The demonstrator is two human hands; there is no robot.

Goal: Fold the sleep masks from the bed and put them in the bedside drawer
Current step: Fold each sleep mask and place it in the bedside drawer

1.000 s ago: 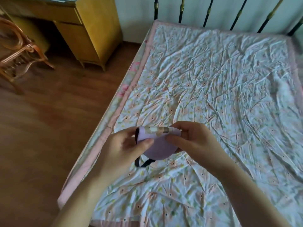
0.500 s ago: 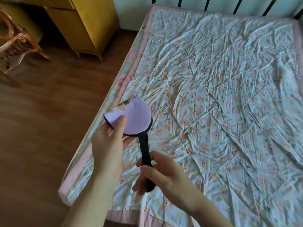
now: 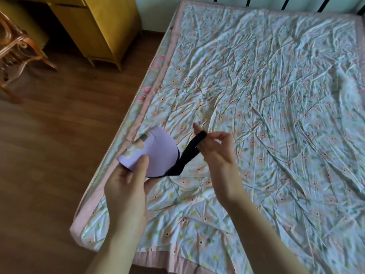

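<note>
at far left a cane chair (image 3: 13, 54) is cut off by the frame edge, with a yellow wooden cabinet (image 3: 102, 30) beside it on the brown floor (image 3: 49, 135). the left hand (image 3: 126, 186) pinches a folded lilac sleep mask (image 3: 158, 153) between thumb and fingers, above the bed's left edge. its black strap (image 3: 189, 153) stretches right to the right hand (image 3: 215, 153), whose fingertips grip the strap's looped end. a crumpled floral bedspread (image 3: 276, 115) fills the right side. small print on the fabric is too blurred to read.
</note>
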